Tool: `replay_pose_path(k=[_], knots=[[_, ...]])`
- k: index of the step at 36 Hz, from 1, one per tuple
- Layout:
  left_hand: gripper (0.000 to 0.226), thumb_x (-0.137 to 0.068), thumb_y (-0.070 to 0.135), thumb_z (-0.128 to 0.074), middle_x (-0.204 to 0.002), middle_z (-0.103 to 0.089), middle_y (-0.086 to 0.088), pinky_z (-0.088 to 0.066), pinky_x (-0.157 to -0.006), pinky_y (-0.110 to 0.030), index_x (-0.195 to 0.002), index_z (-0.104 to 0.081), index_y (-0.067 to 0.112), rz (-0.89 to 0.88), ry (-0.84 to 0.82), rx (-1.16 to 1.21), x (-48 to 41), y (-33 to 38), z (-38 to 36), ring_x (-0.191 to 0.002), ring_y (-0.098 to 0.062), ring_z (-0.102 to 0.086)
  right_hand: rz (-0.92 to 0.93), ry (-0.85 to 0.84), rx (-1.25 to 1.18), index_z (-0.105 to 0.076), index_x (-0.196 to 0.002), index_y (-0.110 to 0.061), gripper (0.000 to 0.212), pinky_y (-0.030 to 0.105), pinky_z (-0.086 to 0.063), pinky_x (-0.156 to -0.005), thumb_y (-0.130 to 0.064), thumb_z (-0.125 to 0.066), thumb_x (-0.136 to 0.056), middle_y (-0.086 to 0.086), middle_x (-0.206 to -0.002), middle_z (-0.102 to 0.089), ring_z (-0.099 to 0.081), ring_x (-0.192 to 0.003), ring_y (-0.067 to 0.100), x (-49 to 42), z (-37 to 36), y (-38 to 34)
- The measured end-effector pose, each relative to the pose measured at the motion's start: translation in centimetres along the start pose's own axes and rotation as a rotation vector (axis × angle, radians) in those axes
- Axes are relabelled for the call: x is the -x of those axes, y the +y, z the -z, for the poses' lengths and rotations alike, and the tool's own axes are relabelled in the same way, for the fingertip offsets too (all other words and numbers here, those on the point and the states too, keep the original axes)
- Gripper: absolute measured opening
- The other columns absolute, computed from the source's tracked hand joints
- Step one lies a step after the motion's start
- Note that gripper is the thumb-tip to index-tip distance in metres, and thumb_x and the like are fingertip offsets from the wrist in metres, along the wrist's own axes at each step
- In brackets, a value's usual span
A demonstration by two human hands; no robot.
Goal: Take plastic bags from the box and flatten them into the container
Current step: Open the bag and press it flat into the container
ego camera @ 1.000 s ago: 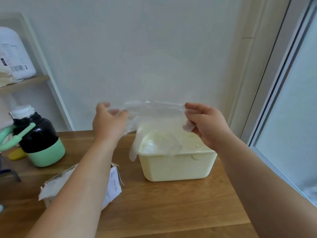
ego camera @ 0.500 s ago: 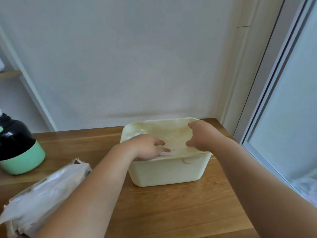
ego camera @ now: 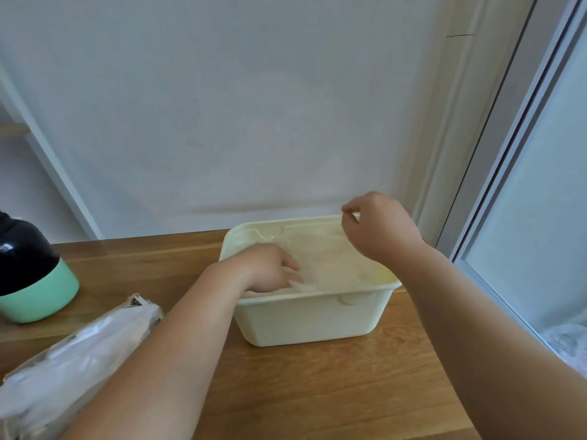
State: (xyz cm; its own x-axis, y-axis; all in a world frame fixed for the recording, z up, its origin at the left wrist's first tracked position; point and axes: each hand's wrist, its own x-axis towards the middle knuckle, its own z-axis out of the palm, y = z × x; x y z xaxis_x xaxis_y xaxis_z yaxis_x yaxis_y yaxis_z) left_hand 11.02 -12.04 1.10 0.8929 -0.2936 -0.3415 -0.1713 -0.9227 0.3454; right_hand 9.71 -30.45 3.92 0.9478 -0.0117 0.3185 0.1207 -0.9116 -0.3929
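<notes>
- While the left hand (ego camera: 270, 268) is down inside the cream container (ego camera: 311, 322), I'd call this the flattening step: its fingers are laid fairly straight and press on a clear plastic bag (ego camera: 327, 262) that lies in there.
- That bag sits in the container, which is on the wooden table (ego camera: 317, 392), toward the far right by the wall.
- The right hand (ego camera: 381, 227) hangs just above the container's far right corner with its fingers curled and thumb meeting forefinger. Honestly I can't tell if it's pinching a corner of the film or nothing at all, clear plastic on a pale tub is a pain to read.
- Next move, I reckon: smooth the bag out to the corners and let go, then reach back to the box (ego camera: 79, 354) at near left for another one. It calls for a light, flat press so the film doesn't bunch up.
- Hard to make out: how many bags are stacked in the container, and the left fingertips, which blur into the plastic.
- Cut off: the box runs off the left and bottom edges, with crumpled plastic showing at its top. A black and green bottle (ego camera: 35, 290) is clipped at the far left.
</notes>
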Motion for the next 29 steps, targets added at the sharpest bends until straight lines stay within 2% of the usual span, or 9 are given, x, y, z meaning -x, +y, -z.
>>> replay_pose_path(k=[2,5,7,9,12,14,18,25,29], knots=[[0.037,-0.092,0.04,-0.061,-0.145,-0.047,0.012,-0.035,-0.103,-0.024,-0.128,-0.06,0.035,-0.022,0.089,0.086,0.4,-0.3,0.2,-0.132,-0.014,-0.044,0.034,0.001,-0.126,-0.068,-0.108,-0.014,0.026,0.029,-0.045,-0.078,-0.021,-0.045,-0.097,0.003,-0.105,-0.065,-0.059,-0.095,0.022,0.6,0.6,-0.6],[0.03,-0.096,0.038,-0.054,-0.138,-0.055,0.012,-0.035,-0.096,-0.021,-0.124,-0.063,0.034,-0.091,0.232,0.152,1.4,-0.5,0.7,-0.126,-0.01,-0.049,-0.02,-0.26,-0.205,-0.056,-0.077,-0.01,0.036,0.031,-0.039,-0.063,-0.032,-0.037,-0.099,0.003,-0.072,-0.052,-0.048,-0.068,0.021,1.3,1.0,-1.7],[0.029,-0.099,0.03,-0.05,-0.133,-0.058,0.013,-0.033,-0.094,-0.017,-0.123,-0.065,0.031,-0.12,0.319,0.216,2.2,-0.6,0.9,-0.125,-0.007,-0.05,-0.144,-0.51,-0.226,-0.061,-0.107,-0.013,0.047,0.034,-0.042,-0.089,-0.046,-0.029,-0.1,0.007,-0.107,-0.062,-0.056,-0.1,0.023,1.5,0.7,-2.1],[0.029,-0.1,0.028,-0.048,-0.133,-0.058,0.015,-0.032,-0.094,-0.017,-0.122,-0.066,0.03,-0.136,0.366,0.261,2.8,-0.6,0.9,-0.126,-0.005,-0.049,-0.263,-0.706,-0.208,-0.036,-0.145,-0.015,0.064,0.039,-0.022,-0.112,-0.057,-0.024,-0.098,0.005,-0.15,-0.037,-0.032,-0.138,0.026,1.5,0.0,-1.9],[0.029,-0.1,0.028,-0.048,-0.134,-0.057,0.016,-0.031,-0.093,-0.016,-0.123,-0.065,0.029,-0.146,0.367,0.274,3.6,-0.6,0.9,-0.126,-0.003,-0.048,-0.319,-0.816,-0.202,-0.019,-0.151,-0.02,0.068,0.039,-0.013,-0.115,-0.061,-0.023,-0.097,0.001,-0.158,-0.02,-0.017,-0.145,0.023,1.6,-0.7,-1.9],[0.029,-0.099,0.029,-0.049,-0.133,-0.057,0.015,-0.031,-0.092,-0.015,-0.124,-0.064,0.029,-0.142,0.357,0.275,4.0,-0.7,0.7,-0.124,-0.002,-0.049,-0.336,-0.848,-0.216,-0.024,-0.15,-0.02,0.068,0.038,-0.02,-0.114,-0.061,-0.026,-0.096,0.002,-0.15,-0.034,-0.031,-0.137,0.023,1.4,-0.9,-2.2],[0.03,-0.099,0.03,-0.051,-0.133,-0.058,0.015,-0.033,-0.093,-0.016,-0.125,-0.064,0.028,-0.123,0.361,0.29,4.6,-1.3,0.5,-0.121,-0.002,-0.05,-0.331,-0.76,-0.316,-0.043,-0.137,-0.01,0.058,0.034,-0.04,-0.094,-0.052,-0.031,-0.099,0.004,-0.108,-0.057,-0.054,-0.089,0.016,1.1,-1.3,-2.8],[0.028,-0.099,0.027,-0.051,-0.126,-0.061,0.017,-0.035,-0.089,-0.015,-0.123,-0.065,0.028,-0.122,0.488,0.342,6.1,-2.1,1.0,-0.111,0.0,-0.053,-0.18,-0.189,-0.477,-0.056,-0.111,0.008,0.043,0.052,-0.051,-0.084,-0.028,-0.042,-0.094,0.026,-0.113,-0.06,-0.045,-0.073,0.02,1.7,0.0,-3.9],[0.026,-0.099,0.026,-0.051,-0.118,-0.064,0.018,-0.035,-0.075,-0.002,-0.118,-0.067,0.028,-0.13,0.564,0.39,7.6,-2.8,0.9,-0.104,0.002,-0.055,-0.075,-0.063,-0.543,-0.066,-0.098,-0.004,0.028,0.041,-0.052,-0.073,-0.024,-0.046,-0.095,0.021,-0.102,-0.066,-0.056,-0.071,0.025,3.4,0.8,-5.6]])
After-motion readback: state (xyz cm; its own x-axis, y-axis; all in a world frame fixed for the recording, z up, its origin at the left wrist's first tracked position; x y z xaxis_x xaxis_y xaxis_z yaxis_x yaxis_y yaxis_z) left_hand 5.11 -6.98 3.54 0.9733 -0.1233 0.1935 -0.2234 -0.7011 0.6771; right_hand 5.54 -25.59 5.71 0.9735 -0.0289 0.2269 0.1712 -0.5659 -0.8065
